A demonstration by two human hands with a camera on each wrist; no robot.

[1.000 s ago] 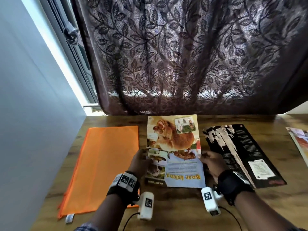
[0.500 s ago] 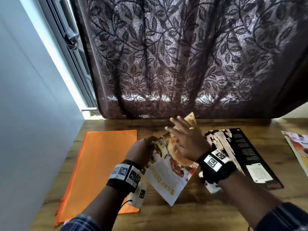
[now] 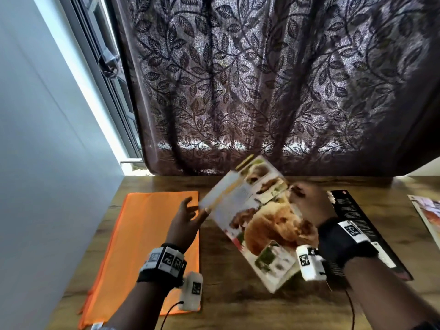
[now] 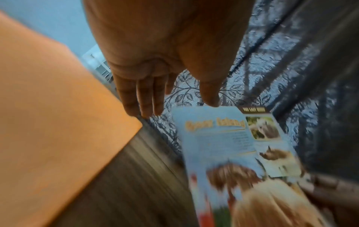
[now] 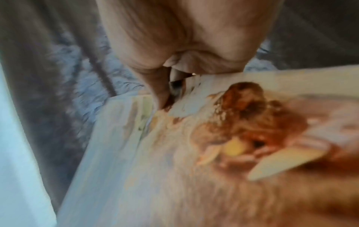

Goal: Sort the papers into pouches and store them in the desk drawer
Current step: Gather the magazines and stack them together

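While the right hand [image 3: 309,206] pinches the bear page [image 3: 259,220], the left hand [image 3: 185,220] hovers spread above the flat orange pouch [image 3: 140,234].

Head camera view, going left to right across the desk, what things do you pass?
Orange pouch → left hand → bear page → right hand → black leaflet → another paper at the right edge.

Bare desk [image 3: 221,270] between orange pouch [image 3: 142,234] and raised animal sheet [image 3: 259,222]; black leaflet [image 3: 357,222] flat alongside.
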